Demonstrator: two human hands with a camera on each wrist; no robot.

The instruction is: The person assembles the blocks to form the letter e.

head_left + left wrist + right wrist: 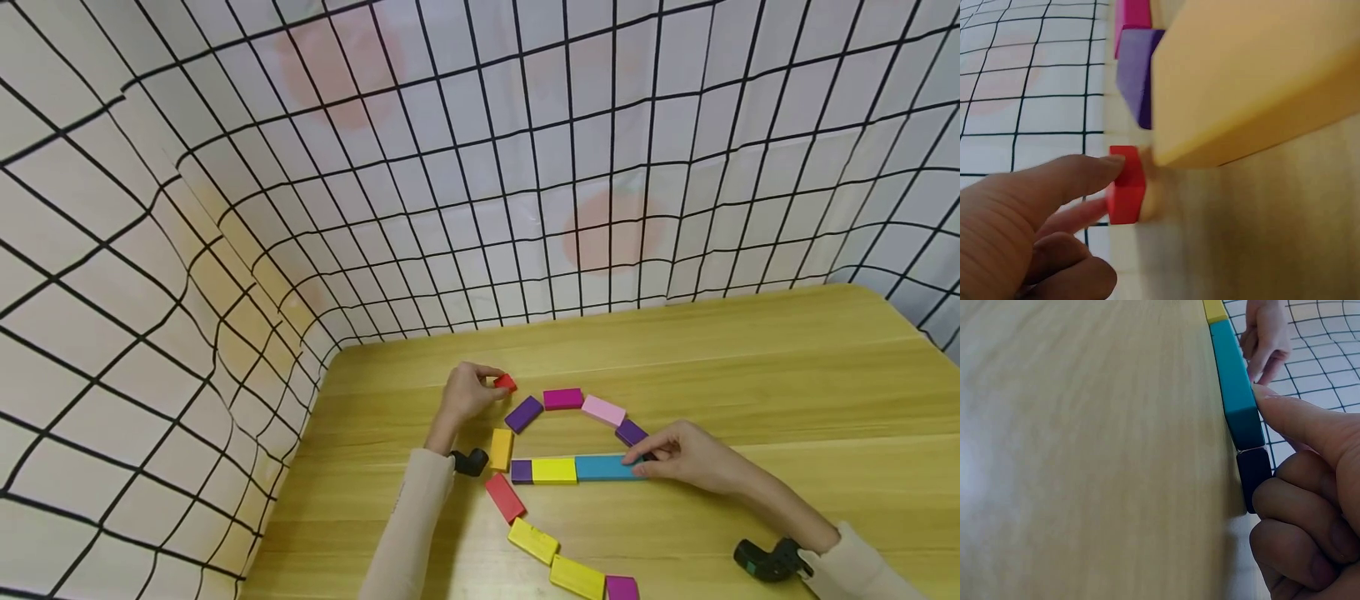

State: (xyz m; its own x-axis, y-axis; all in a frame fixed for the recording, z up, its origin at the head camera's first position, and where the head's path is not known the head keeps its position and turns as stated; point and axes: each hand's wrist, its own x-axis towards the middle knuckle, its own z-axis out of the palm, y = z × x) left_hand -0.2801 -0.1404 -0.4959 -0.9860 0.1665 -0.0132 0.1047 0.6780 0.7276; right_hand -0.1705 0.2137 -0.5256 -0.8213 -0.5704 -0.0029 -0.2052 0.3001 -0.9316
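My left hand (pixel 467 393) pinches a small red block (pixel 506 382) beyond the upper left of a curve of blocks. In the left wrist view the thumb lies against this red block (pixel 1126 187), with a finger partly hidden behind it. On the right, my right hand (pixel 693 457) holds the right end of a long blue block (pixel 606 468) between thumb and index finger. A yellow block (pixel 554 471) and a short purple block (pixel 521 472) continue that row leftward. The right wrist view shows the blue block (pixel 1236 387) close up, a dark block (pixel 1254 478) by its end.
Around the row curve an orange block (pixel 501 450), purple block (pixel 523 414), magenta block (pixel 562 399), pink block (pixel 603 410) and another purple block (pixel 631 432). A red block (pixel 506 497) and yellow blocks (pixel 533 540) trail nearer. Grid-patterned cloth (pixel 480 208) borders the wooden table (pixel 750 375).
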